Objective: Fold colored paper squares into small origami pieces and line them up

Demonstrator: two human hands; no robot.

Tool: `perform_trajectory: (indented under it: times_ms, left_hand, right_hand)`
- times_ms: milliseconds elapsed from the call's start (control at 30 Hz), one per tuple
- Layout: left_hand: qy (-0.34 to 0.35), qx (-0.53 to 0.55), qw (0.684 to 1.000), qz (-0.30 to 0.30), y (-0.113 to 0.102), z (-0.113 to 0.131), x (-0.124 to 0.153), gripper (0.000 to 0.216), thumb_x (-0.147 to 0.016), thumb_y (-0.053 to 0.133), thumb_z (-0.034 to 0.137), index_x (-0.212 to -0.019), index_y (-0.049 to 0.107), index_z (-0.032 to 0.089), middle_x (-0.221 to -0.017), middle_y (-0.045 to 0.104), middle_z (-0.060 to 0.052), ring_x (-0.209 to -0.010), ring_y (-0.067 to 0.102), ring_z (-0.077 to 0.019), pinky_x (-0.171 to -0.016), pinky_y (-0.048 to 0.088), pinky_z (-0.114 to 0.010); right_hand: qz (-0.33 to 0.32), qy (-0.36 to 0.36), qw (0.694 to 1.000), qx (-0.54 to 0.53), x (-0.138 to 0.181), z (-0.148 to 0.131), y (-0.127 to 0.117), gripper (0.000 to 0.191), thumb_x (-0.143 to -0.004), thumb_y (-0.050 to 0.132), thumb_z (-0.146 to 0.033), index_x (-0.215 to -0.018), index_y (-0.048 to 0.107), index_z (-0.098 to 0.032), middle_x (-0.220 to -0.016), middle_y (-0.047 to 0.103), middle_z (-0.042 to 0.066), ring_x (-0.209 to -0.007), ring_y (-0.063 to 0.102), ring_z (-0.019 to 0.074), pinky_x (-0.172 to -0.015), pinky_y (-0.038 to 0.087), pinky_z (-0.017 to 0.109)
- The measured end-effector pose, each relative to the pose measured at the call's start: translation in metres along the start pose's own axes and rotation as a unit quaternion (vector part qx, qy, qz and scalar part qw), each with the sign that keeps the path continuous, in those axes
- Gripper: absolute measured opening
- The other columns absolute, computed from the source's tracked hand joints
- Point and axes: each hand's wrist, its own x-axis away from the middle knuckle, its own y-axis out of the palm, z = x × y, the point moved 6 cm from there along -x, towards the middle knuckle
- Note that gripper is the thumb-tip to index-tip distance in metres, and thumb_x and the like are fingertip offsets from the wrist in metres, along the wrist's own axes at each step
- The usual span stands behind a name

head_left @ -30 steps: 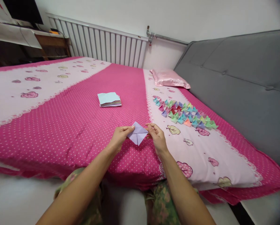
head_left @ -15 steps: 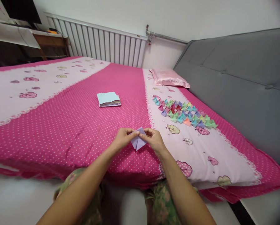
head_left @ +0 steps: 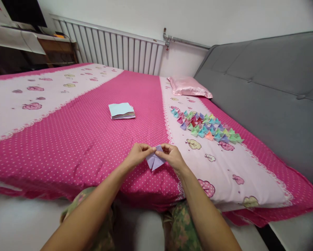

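Note:
A small lilac paper piece (head_left: 155, 161), folded with creases, is held just above the near part of the pink dotted bedsheet (head_left: 88, 139). My left hand (head_left: 138, 155) pinches its upper left corner with closed fingers. My right hand (head_left: 172, 156) pinches the upper right side, fingertips almost meeting those of the left. A stack of coloured paper squares (head_left: 121, 111) with a light blue top sheet lies further back on the bed. Several small folded paper shapes (head_left: 206, 127) in many colours lie in rows to the right.
A pink satin pillow (head_left: 189, 87) lies at the head of the bed, next to a grey padded headboard (head_left: 271, 94) along the right. A white radiator (head_left: 111, 47) runs along the far wall. A wooden desk (head_left: 54, 47) stands at far left.
My hands have come together, pushing the flat lilac square's side corners inward so it has collapsed into a narrower folded shape.

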Motion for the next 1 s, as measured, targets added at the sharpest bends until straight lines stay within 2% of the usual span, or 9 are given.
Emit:
perform_trajectory:
  times_ms: [233, 300, 367, 433, 500, 633, 733, 833, 1000]
  left_hand:
    - [-0.048, 0.119, 0.991, 0.04, -0.005, -0.001, 0.003, 0.047, -0.07, 0.055, 0.055, -0.075, 0.064, 0.01, -0.065, 0.062, -0.006, -0.055, 0.056, -0.0105, -0.052, 0.041, -0.02]
    - [-0.09, 0.14, 0.984, 0.065, -0.01, -0.006, 0.002, 0.051, -0.073, 0.049, 0.058, -0.077, 0.063, 0.009, -0.066, 0.064, -0.008, -0.054, 0.058, -0.0114, -0.052, 0.043, -0.02]
    - [-0.14, 0.157, 0.975, 0.074, -0.011, -0.013, 0.002, 0.052, -0.076, 0.041, 0.059, -0.074, 0.06, 0.01, -0.061, 0.063, -0.008, -0.047, 0.056, -0.011, -0.047, 0.042, -0.02]
    - [-0.185, 0.168, 0.967, 0.051, -0.009, -0.018, 0.002, 0.053, -0.08, 0.035, 0.059, -0.074, 0.058, 0.011, -0.056, 0.064, -0.008, -0.042, 0.055, -0.0111, -0.042, 0.04, -0.019]
    - [-0.206, 0.186, 0.961, 0.002, -0.002, -0.019, 0.004, 0.053, -0.081, 0.032, 0.058, -0.084, 0.057, 0.011, -0.058, 0.066, -0.011, -0.042, 0.057, -0.0123, -0.041, 0.041, -0.019]
    - [-0.153, 0.262, 0.947, -0.108, 0.014, -0.005, 0.009, 0.054, -0.085, 0.03, 0.053, -0.117, 0.048, 0.013, -0.071, 0.069, -0.014, -0.052, 0.064, -0.0157, -0.047, 0.046, -0.021]
    - [-0.113, 0.301, 0.931, -0.171, 0.023, 0.008, 0.014, 0.054, -0.088, 0.026, 0.048, -0.127, 0.042, 0.015, -0.073, 0.07, -0.013, -0.058, 0.066, -0.0168, -0.051, 0.048, -0.022]
    - [-0.093, 0.322, 0.925, -0.177, 0.025, 0.012, 0.015, 0.052, -0.088, 0.027, 0.046, -0.123, 0.049, 0.013, -0.073, 0.069, -0.012, -0.058, 0.065, -0.0165, -0.051, 0.049, -0.022]
    - [-0.083, 0.313, 0.939, -0.118, 0.02, 0.008, 0.012, 0.046, -0.085, 0.04, 0.044, -0.098, 0.066, 0.009, -0.078, 0.069, -0.012, -0.057, 0.061, -0.0107, -0.055, 0.048, -0.02]
  right_hand:
    - [0.123, 0.017, 0.984, -0.129, -0.001, 0.0, -0.019, 0.027, -0.053, 0.076, -0.022, -0.074, 0.059, -0.017, -0.067, 0.065, -0.002, -0.06, 0.058, 0.0104, -0.058, 0.045, 0.02]
    - [0.136, 0.022, 0.978, -0.155, -0.001, -0.001, -0.021, 0.029, -0.053, 0.076, -0.019, -0.076, 0.058, -0.018, -0.06, 0.061, -0.006, -0.05, 0.053, 0.0064, -0.048, 0.041, 0.015]
    - [0.139, 0.029, 0.974, -0.174, -0.001, -0.002, -0.021, 0.029, -0.053, 0.075, -0.016, -0.077, 0.057, -0.019, -0.052, 0.055, -0.009, -0.041, 0.046, 0.0034, -0.037, 0.03, 0.011]
    - [0.135, 0.03, 0.973, -0.187, -0.001, -0.003, -0.02, 0.029, -0.054, 0.073, -0.014, -0.076, 0.056, -0.019, -0.052, 0.054, -0.009, -0.042, 0.047, 0.0037, -0.033, 0.023, 0.011]
    - [0.125, 0.017, 0.972, -0.199, -0.002, -0.006, -0.019, 0.026, -0.054, 0.071, -0.013, -0.074, 0.055, -0.018, -0.058, 0.059, -0.006, -0.051, 0.054, 0.0067, -0.035, 0.025, 0.011]
    - [0.099, -0.008, 0.963, -0.25, -0.001, -0.009, -0.016, 0.02, -0.057, 0.069, -0.017, -0.073, 0.056, -0.019, -0.066, 0.06, -0.004, -0.059, 0.057, 0.0081, -0.041, 0.035, 0.012]
    - [0.052, -0.017, 0.958, -0.282, 0.001, -0.012, -0.009, 0.017, -0.062, 0.068, -0.024, -0.074, 0.056, -0.021, -0.07, 0.06, -0.005, -0.058, 0.055, 0.0077, -0.047, 0.04, 0.014]
    - [-0.007, -0.019, 0.96, -0.281, 0.003, -0.016, 0.0, 0.015, -0.066, 0.066, -0.025, -0.076, 0.055, -0.022, -0.072, 0.059, -0.005, -0.061, 0.055, 0.0103, -0.051, 0.044, 0.018]
    - [-0.048, -0.021, 0.962, -0.268, 0.006, -0.02, 0.008, 0.016, -0.066, 0.063, -0.014, -0.077, 0.055, -0.023, -0.072, 0.055, -0.006, -0.058, 0.051, 0.0092, -0.052, 0.044, 0.018]
